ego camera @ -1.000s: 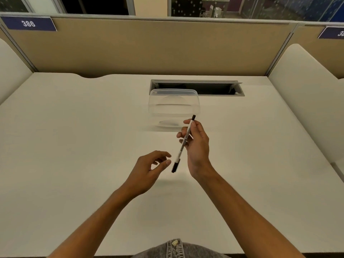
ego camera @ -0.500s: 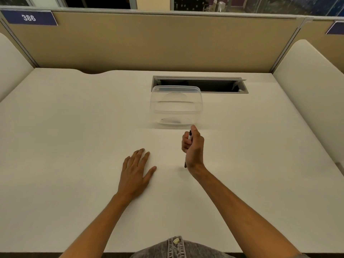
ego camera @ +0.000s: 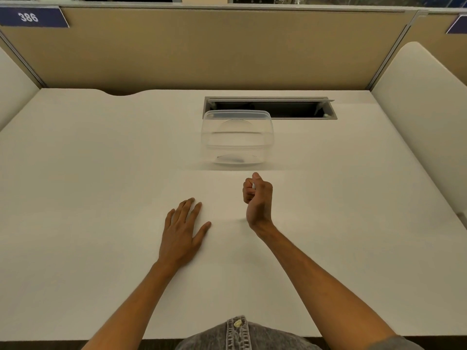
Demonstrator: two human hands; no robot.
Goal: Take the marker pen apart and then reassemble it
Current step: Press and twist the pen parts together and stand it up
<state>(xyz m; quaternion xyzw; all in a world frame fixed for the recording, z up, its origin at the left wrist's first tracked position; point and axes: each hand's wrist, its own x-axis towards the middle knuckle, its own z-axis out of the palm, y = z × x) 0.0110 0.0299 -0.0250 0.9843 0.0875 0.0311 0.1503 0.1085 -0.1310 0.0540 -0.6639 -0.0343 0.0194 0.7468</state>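
A clear tub stands on the counter beyond the hands; something dark and small lies on its bottom, too blurred to name. The right hand is curled shut on the pen, only a white sliver showing. The left hand lies flat, fingers spread.

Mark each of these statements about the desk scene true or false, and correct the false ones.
1. The left hand lies flat on the desk. True.
2. The right hand is spread open, palm down. False: it is curled into a fist, with only a sliver of the marker pen showing.
3. The clear plastic container sits beyond the right hand. True.
4. The container has the left hand inside it. False: that hand rests nearer the person, apart from it.
5. The sign reads 386. True.
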